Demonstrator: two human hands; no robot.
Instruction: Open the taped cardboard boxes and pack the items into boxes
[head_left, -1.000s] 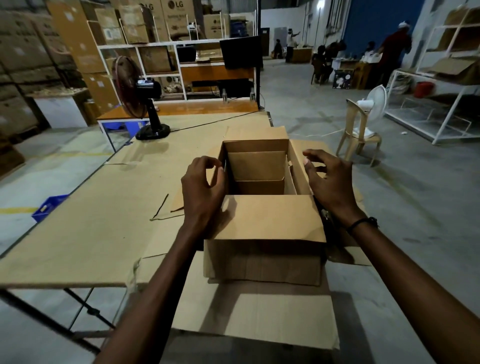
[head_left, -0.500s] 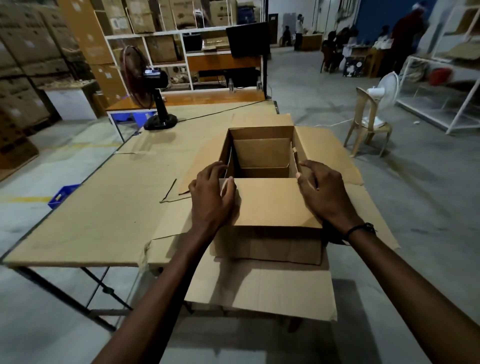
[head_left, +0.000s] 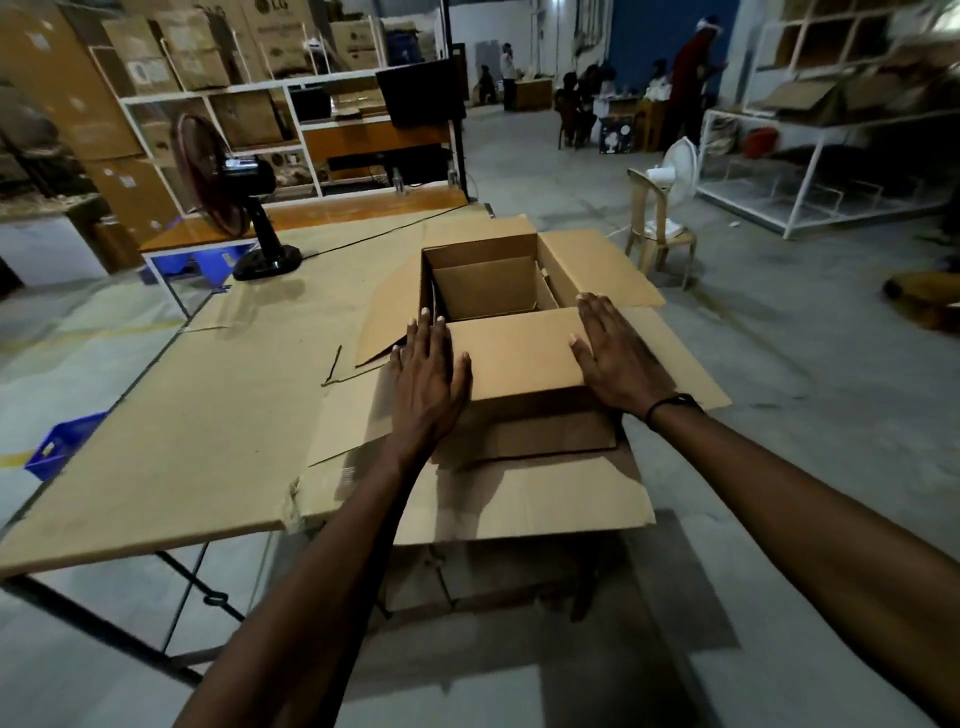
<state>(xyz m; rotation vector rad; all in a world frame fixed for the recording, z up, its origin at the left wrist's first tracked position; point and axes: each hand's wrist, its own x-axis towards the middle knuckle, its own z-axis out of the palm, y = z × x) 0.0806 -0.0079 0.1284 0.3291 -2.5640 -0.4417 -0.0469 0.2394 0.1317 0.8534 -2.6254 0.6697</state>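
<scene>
fingers (head_left: 425, 332) of the left hand (head_left: 428, 382) were straight and held together, flat along the left edge of the cardboard box (head_left: 483, 283), thumb lying on the near flap (head_left: 519, 353). not gripping anything, just pressed flat. right hand (head_left: 618, 358) was the same: fingers extended and close together, palm down on the right edge of that near flap, clamped on nothing. a black band (head_left: 670, 405) sat on the right wrist.

box stood on the table (head_left: 182, 426), toward its right end, on top of loose flattened cardboard sheets (head_left: 493, 499) that overhung the near edge. near flap was folded in, roughly level over the near half of the opening. far half was open; left flap (head_left: 389, 317) and right flap (head_left: 597, 265) were splayed outward. inside looked like plain cardboard panels, contents could not be told.

black pedestal fan (head_left: 234, 208) stood on the far left part of the table, well apart from the box. a blue crate (head_left: 57, 444) sat on the floor to the left of the table. a plastic chair (head_left: 657, 228) carrying a white fan (head_left: 675, 171) was beyond the box on the right.
</scene>
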